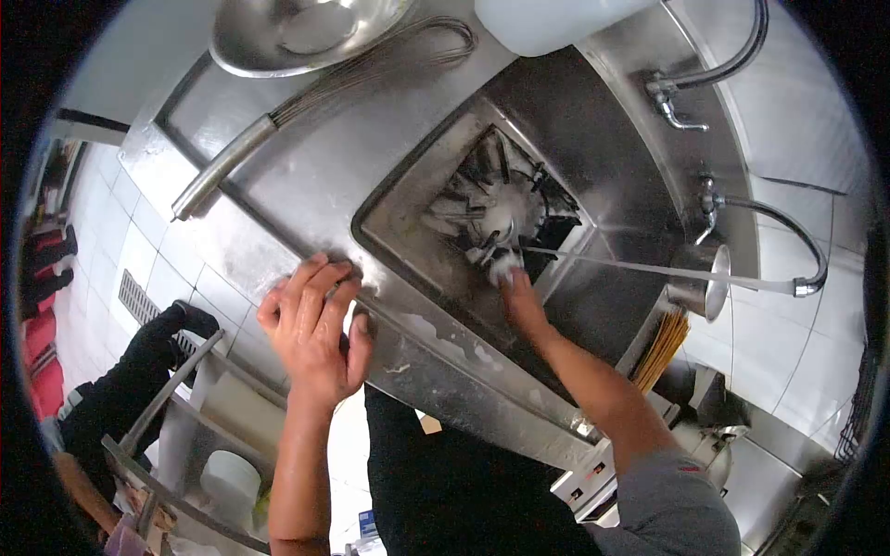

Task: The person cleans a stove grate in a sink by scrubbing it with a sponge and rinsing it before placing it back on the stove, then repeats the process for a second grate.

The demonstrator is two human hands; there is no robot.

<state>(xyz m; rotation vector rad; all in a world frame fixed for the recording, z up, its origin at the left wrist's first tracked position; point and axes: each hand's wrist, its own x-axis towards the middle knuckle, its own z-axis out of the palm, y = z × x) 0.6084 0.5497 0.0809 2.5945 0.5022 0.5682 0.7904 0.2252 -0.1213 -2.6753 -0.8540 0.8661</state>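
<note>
My left hand (318, 329) lies on the front rim of the steel sink counter (306, 195), fingers slightly bent and holding nothing. Down in the sink (640, 176), a square metal burner frame (559, 222) with dark pot supports (556, 234) sits tilted. My right hand (522, 301) reaches to the frame's lower side, its fingers closed around something whitish and blurred that I cannot make out. A thin stream of water (640, 268) runs from the right-hand faucet (808, 285) towards my right hand. White foam or wetness shows in the frame's middle.
A large whisk (269, 123) lies across the counter beside a steel bowl (306, 37). A whitish container (556, 20) stands at the back. Right of the sink are a metal cup (700, 283) and a bundle of thin sticks (662, 350). Another person (120, 380) is at lower left, near a cart (236, 408).
</note>
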